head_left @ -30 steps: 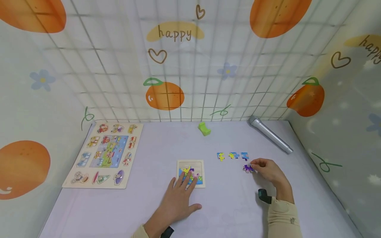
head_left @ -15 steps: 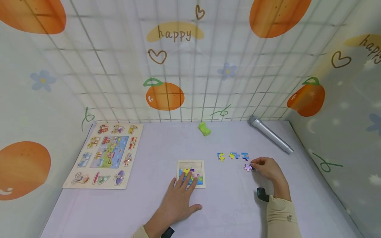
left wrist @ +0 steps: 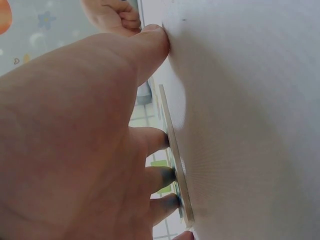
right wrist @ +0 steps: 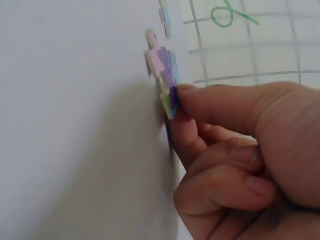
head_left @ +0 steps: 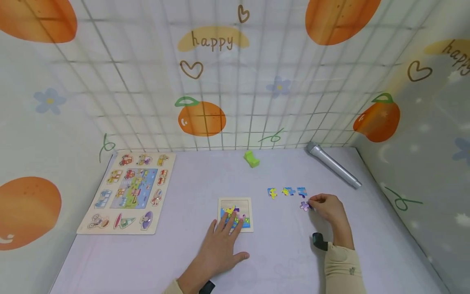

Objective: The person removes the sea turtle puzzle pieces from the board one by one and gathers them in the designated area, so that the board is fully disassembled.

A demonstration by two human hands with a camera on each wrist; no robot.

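Note:
My left hand lies with spread, straight fingers on the lower part of a small wooden puzzle tray, partly covering its assembled picture. In the left wrist view its fingertips press on the thin tray. To the right, my right hand pinches a pink and purple jigsaw piece between thumb and index finger. The right wrist view shows that piece tilted just over the white surface, the other fingers curled. Behind it lie three blue and yellow jigsaw pieces in a row.
A large wooden puzzle board with vehicle pictures lies at the left. A green block stands at the back, and a silver microphone lies at the back right. Patterned cloth walls enclose the table.
The piece in my right hand has turned, so more pink shows where purple showed before. My right forearm has shifted slightly left. The left hand stays in place on the tray.

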